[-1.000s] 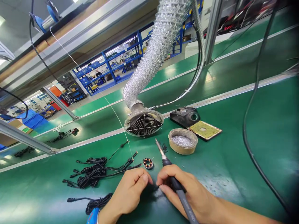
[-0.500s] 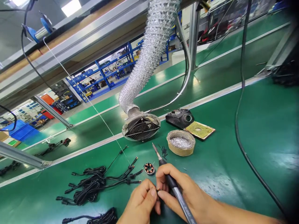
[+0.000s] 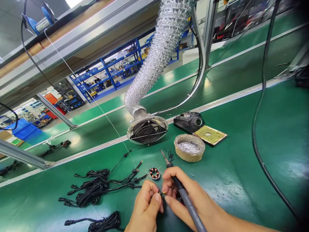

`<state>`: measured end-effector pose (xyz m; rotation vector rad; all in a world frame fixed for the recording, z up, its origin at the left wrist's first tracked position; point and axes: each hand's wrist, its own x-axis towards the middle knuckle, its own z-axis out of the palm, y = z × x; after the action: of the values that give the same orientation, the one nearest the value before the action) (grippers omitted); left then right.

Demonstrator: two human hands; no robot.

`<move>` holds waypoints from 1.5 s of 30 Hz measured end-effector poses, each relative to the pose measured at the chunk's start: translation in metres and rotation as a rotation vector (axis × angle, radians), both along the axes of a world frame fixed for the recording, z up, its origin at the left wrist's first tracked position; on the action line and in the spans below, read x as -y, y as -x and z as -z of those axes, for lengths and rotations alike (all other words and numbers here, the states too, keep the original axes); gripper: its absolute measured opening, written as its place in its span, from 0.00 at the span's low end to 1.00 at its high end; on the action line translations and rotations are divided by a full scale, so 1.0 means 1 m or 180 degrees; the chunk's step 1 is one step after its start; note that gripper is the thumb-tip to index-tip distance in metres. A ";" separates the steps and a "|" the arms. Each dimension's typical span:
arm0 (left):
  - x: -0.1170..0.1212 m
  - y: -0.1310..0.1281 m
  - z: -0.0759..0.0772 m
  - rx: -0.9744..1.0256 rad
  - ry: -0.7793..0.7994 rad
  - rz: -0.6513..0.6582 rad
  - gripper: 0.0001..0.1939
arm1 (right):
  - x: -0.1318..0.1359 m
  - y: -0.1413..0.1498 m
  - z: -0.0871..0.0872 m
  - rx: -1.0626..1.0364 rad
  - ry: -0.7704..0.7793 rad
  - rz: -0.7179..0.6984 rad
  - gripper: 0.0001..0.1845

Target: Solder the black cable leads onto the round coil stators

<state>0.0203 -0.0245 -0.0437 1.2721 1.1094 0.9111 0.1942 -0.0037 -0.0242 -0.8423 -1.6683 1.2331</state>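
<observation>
so the wire end (image 3: 163, 192), yellow bit showing, is pinched in the left hand (image 3: 147, 206), fingers closed. Right hand (image 3: 190, 195) is wrapped round a soldering iron (image 3: 192, 210), can't tell if its fingertips touch the wire end. Coil ring (image 3: 154, 173) sits just past them, black cables (image 3: 84, 198) off left, round tub (image 3: 189, 156) off right

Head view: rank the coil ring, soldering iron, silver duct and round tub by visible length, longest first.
Silver duct
Soldering iron
Round tub
Coil ring
The first two run past the frame edge.
</observation>
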 end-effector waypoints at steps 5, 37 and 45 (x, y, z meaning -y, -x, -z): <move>0.000 -0.003 -0.004 -0.0122 0.0153 0.0138 0.24 | -0.002 0.003 0.006 0.0046 -0.0326 0.0182 0.11; -0.009 0.001 -0.020 -0.0769 0.0156 0.0376 0.18 | -0.026 -0.019 0.011 0.0416 -0.1483 -0.0140 0.09; -0.022 -0.009 -0.031 -0.0738 0.0682 0.0061 0.15 | -0.028 -0.027 0.005 0.0446 -0.1764 0.0005 0.14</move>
<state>0.0288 -0.0024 -0.0123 1.2285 1.3361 0.6217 0.2212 0.0240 -0.0289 -0.5904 -1.9859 0.6594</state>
